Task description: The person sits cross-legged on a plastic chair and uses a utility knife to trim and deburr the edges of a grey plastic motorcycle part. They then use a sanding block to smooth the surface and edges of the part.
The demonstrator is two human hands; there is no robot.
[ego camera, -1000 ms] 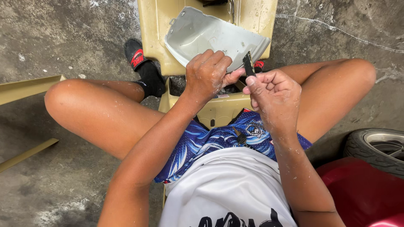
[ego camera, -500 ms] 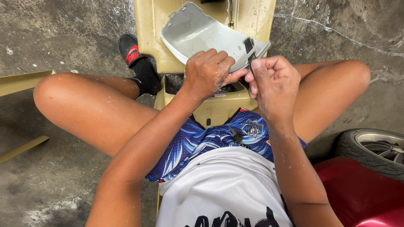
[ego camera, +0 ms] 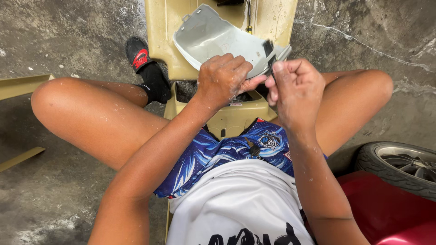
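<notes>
Just left of center at the top of the frame, the left hand [ego camera: 222, 79] has its fingers clamped over the near edge of a pale grey, curved plastic panel [ego camera: 213, 38], held over a tan moulded plastic body part [ego camera: 159, 27]. It looks light and thin but fairly stiff, probably a bit slick, so gripping the rim like that seems right. Further right, the right hand [ego camera: 295, 86] has its fingers pinched together on a small black strip [ego camera: 271, 61] at the panel's right corner.

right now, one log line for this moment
left hand grips grey panel | right hand pinches small black piece at panel edge | seated on concrete floor
</notes>
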